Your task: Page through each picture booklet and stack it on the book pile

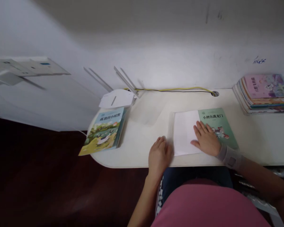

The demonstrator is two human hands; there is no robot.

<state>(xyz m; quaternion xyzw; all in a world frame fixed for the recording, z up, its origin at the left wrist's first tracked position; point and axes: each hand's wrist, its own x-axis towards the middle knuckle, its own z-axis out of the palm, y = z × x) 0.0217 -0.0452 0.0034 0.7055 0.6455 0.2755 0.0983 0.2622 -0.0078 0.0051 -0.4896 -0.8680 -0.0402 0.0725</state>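
My right hand (pixel 205 138) lies flat with its fingers apart, across a white sheet of paper (pixel 186 132) and a green book with a Chinese title (pixel 217 123). The sheet covers the left part of the book's cover. A grey wrist brace (pixel 230 159) wraps my right wrist. My left hand (pixel 159 156) rests curled on the near edge of the white desk (pixel 142 142), beside the sheet's left edge. Its fingertips are hidden, and I cannot tell whether they grip the paper.
A picture book (pixel 101 130) overhangs the desk's left edge, below a white curved object (pixel 116 98). A stack of several books (pixel 265 94) stands at the right. A yellow and black cable (pixel 175 90) runs along the wall into a desk grommet (pixel 215 93).
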